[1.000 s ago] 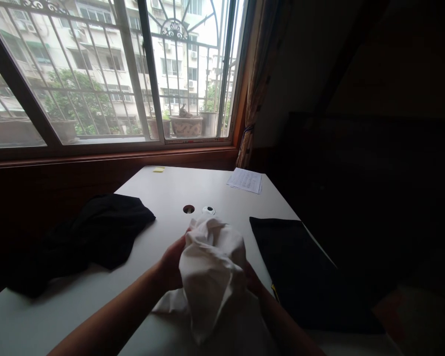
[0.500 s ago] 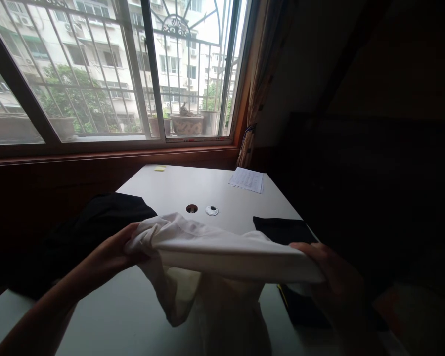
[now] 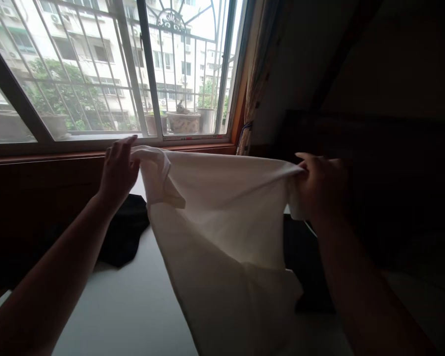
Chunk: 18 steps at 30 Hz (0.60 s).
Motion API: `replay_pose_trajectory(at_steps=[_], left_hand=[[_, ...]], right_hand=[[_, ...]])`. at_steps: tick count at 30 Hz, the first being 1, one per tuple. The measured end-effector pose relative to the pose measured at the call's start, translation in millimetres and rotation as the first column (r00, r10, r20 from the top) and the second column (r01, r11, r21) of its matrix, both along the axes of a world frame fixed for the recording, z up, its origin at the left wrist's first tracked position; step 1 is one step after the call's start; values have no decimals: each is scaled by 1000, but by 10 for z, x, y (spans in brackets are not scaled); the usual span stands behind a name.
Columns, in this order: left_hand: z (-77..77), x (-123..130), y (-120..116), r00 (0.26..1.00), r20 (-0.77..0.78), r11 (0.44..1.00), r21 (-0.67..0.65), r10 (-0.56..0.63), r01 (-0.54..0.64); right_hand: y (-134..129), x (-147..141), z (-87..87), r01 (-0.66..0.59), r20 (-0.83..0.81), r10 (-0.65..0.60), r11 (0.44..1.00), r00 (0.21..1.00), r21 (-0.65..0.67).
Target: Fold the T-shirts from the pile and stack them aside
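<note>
Gripping one upper corner, the fingers of the left hand (image 3: pixel 119 165) close on the white cloth (image 3: pixel 222 217), one fingertip poking up clear of the fabric. Across from it, the right hand (image 3: pixel 321 185) has the other corner, thumb and fingers drawn narrow on a twist of material, though the shadow there hides how the rest of those fingers curl. And look at that top edge: pulled almost straight between the two, up in the air above the table (image 3: pixel 129 306), dipping a touch towards the right!

Below the grips it goes slack. A loose flap droops just inside the left hand, a long slanting fold crosses the middle, and the lower part falls towards us into gloom; whether it touches the tabletop, I can't tell from here.

So this is the spreading step, I'd say, the cloth held open and not yet flat. To my eye the next move calls for both pinches staying firm and level, with that drooping flap and the slanting fold needing to be eased out.

Further out, a black cloth (image 3: pixel 124 232) lies rumpled on the table beyond the left forearm, and a dark cloth (image 3: pixel 307 257) shows partly behind the white one on the right. Past it all stand the barred window (image 3: pixel 147 69) and a tied curtain (image 3: pixel 254 94).
</note>
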<state>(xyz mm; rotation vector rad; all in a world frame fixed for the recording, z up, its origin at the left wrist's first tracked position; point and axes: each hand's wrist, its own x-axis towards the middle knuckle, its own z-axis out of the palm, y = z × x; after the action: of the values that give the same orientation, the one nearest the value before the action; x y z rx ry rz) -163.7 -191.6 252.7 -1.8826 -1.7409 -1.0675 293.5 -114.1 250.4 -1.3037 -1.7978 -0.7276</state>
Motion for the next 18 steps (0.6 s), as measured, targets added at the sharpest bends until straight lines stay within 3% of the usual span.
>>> replay_pose_trajectory(at_steps=[1, 3, 6, 8, 10, 12, 14, 16, 18], left_hand=[[-91, -2, 120, 999, -11, 998, 52, 42, -41], [-353, 29, 250, 999, -42, 998, 58, -5, 7], [-823, 227, 132, 960, -66, 958, -113, -273, 265], [-1099, 455, -127, 854, -12, 814, -308, -521, 492], [-1311, 712, -466, 682, 88, 583, -448, -726, 678], [-1467, 939, -813, 542, 196, 366, -550, -817, 751], [-1589, 1094, -1108, 500, 254, 239, -647, -828, 724], [-1694, 1169, -1318, 530, 245, 226, -705, -812, 673], [-1790, 1194, -1444, 590, 200, 282, -732, -782, 621]], right_hand=[[77, -63, -80, 15, 19, -14, 999, 1000, -35], [134, -144, -338, -24, 47, 28, 995, 999, -101], [14, -175, -852, -123, 56, 147, 944, 988, -305], [-143, -152, -1167, -161, 43, 215, 834, 976, -528], [-318, -100, -1388, -216, 15, 325, 659, 945, -721], [-494, -23, -1497, -282, -71, 409, 483, 910, -829], [-668, 73, -1523, -340, -174, 427, 352, 887, -872], [-836, 178, -1518, -377, -251, 401, 276, 881, -884], [-987, 272, -1528, -391, -289, 371, 239, 883, -889]])
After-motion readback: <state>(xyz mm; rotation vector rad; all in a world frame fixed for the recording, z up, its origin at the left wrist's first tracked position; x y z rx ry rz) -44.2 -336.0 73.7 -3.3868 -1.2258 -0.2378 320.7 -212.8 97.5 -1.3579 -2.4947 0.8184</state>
